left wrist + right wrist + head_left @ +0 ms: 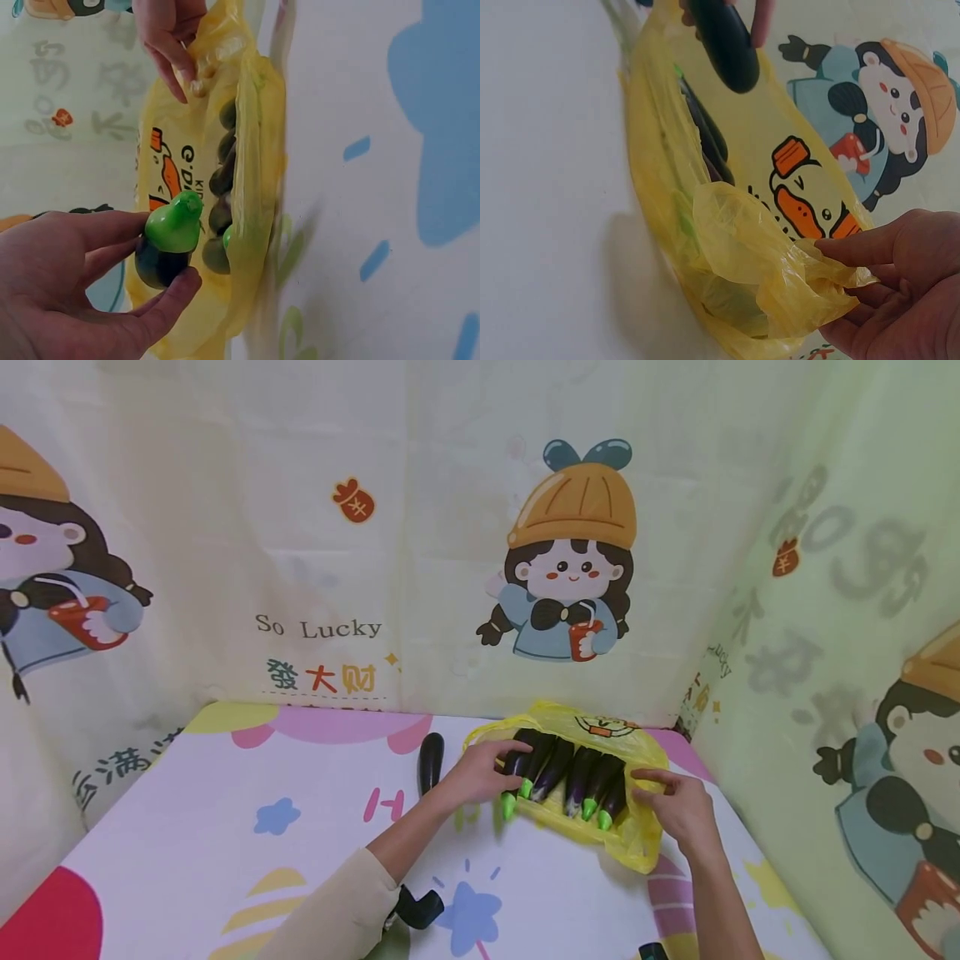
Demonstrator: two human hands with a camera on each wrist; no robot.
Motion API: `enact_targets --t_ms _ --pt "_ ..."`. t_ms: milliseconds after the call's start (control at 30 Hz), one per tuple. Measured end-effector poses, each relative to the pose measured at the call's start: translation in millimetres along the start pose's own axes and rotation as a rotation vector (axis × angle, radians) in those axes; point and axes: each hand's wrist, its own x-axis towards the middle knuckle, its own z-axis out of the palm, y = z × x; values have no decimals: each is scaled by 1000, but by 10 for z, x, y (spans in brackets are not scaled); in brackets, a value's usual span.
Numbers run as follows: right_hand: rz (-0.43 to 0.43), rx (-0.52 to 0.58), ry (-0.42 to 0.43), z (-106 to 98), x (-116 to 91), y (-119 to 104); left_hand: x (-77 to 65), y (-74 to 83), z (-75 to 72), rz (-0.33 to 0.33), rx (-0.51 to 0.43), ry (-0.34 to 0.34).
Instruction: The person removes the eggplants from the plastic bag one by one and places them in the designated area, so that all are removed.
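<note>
Yellow plastic between thumb and fingers, pinched the loose right side of a thin, crinkled bag printed with a cartoon duck (643, 839) in the right hand (684, 810). Grasped a glossy, dark purple, elongated eggplant with a bright green cap (171, 240) in the left hand (478, 774), thumb on one side and fingers on the other, close to the cap. Held it at the left end of the bag's open mouth, cap toward the near edge of the white, colourfully printed counter (330, 835). Had the bag lying near the far right corner, with a row of similar dark eggplants (599, 779) inside. Had a lone, smooth, blackish eggplant (431, 762) outside, left of the bag, near the far edge. Faced cream cloth printed with cartoon girls (450, 539) beyond that edge.
</note>
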Motion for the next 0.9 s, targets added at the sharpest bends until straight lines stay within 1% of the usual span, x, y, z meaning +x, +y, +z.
enact_targets --t_ms 133,267,367,467,567,767,900 --pt "18 1 -2 9 0 4 -75 -5 -15 -16 -24 -9" --pt "20 3 -5 14 -3 7 -158 13 -49 -20 -27 -4" --pt "12 1 -5 17 1 3 -218 19 -83 -25 -19 8" --pt "2 -1 -5 21 5 -7 -273 17 -119 -44 -20 25" --pt "1 3 -12 26 4 -9 -323 -2 -148 -57 -24 36" --pt "2 4 -15 25 13 5 -419 -39 -241 -59 -19 43" --pt "9 8 -24 22 11 -2 -476 -66 -310 -80 -22 69"
